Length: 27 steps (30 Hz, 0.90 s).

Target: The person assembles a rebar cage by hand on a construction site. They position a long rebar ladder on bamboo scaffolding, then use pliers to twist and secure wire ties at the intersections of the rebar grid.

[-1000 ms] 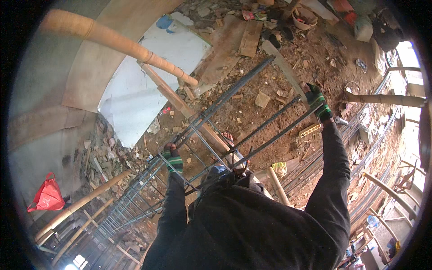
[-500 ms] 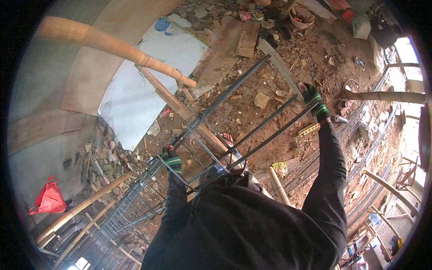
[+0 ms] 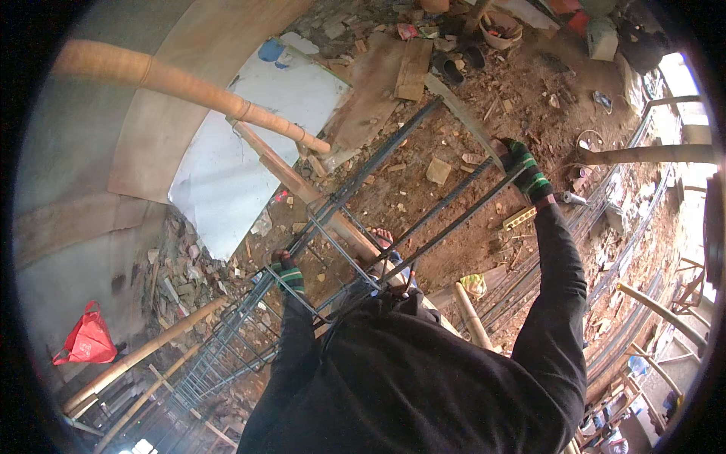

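dark rebar cage (image 3: 325, 214), seemingly ribbed

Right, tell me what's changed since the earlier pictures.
The right hand, the flat strip and the long bars have shifted slightly left. The left hand stays on the metal cage; the white sheet lies as before. No new grip or release shows.

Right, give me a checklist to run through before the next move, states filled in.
1. Left hand closed on the rebar cage: ok.
2. Right hand on the flat strip by the bar ends: ok.
3. Fingertips covered: not ok; the striped gloves leave them bare.
4. Toes covered: not ok, bare ones show.
5. Ground free of rubble: not ok, pieces lie scattered.
6. Cage resting on the wooden beam: cannot tell; they cross in view.
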### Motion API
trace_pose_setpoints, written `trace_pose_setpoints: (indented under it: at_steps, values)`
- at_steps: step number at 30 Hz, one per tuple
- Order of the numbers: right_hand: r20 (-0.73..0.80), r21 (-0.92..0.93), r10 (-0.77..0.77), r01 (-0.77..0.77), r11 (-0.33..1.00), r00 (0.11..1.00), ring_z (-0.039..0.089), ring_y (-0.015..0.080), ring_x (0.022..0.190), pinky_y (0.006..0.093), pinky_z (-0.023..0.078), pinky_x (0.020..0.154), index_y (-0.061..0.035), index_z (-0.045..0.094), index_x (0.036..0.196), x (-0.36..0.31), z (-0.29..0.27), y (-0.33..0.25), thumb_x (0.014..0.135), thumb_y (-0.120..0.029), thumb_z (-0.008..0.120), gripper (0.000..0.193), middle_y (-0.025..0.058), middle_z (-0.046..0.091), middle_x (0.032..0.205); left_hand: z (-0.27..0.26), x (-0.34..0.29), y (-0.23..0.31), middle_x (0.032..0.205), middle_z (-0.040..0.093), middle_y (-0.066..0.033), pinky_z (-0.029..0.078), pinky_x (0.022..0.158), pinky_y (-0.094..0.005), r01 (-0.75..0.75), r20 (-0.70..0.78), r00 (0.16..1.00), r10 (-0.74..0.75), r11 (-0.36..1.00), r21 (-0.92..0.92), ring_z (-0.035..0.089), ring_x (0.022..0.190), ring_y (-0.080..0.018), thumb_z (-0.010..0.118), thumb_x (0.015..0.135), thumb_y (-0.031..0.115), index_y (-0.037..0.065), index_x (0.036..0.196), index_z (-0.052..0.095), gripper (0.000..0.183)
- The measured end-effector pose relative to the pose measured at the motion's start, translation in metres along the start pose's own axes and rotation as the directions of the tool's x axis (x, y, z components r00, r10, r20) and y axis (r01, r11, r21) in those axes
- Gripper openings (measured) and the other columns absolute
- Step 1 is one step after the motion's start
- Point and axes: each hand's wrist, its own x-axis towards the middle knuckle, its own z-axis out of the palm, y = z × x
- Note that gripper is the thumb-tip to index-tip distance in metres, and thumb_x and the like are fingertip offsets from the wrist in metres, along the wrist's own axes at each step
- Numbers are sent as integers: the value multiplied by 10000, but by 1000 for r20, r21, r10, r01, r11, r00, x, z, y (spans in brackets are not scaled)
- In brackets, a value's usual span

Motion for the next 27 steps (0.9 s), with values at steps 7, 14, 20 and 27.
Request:
trace_pose_setpoints:
  at_steps: [7, 14, 20, 27]
  values:
    - [-91, -13, -128, 128, 992, 988, 571, 169, 800, 319, 470, 727, -25, 682, 1149, -7, 5, 3, 989, -306, 607, 331, 33, 647, 872, 10, -6, -1, 847, 564, 19, 441, 555, -290, -69, -41, 997, 64, 989, -129, 513, 629, -105, 649, 931, 193, 94, 1015, 624, 133]
    - [-93, -113, 90, -100, 988, 992, 542, 160, 762, 339, 472, 705, -46, 667, 1167, -10, 9, -8, 991, -350, 607, 356, 27, 628, 829, 7, 6, -29, 1037, 596, -19, 477, 762, -283, -31, -57, 998, 20, 979, -200, 535, 912, -105, 671, 933, 181, 80, 1105, 622, 206]
    - [-148, -407, -233, 155, 900, 961, 652, 369, 830, 419, 514, 748, -28, 658, 1140, -8, 16, 8, 983, -340, 576, 359, 206, 664, 881, 19, -7, -12, 943, 609, -22, 498, 568, -286, 43, -105, 992, -69, 973, -229, 590, 742, -137, 711, 905, 174, 96, 1091, 598, 231]
    - [-364, 264, 12, 91, 960, 931, 595, 183, 880, 343, 512, 759, -25, 589, 1297, -16, 39, 73, 1013, -305, 564, 399, 67, 661, 1011, 23, -14, 28, 902, 665, -64, 528, 664, -346, 46, -41, 998, -39, 981, 186, 624, 808, -175, 606, 931, 252, 45, 1045, 646, 240]
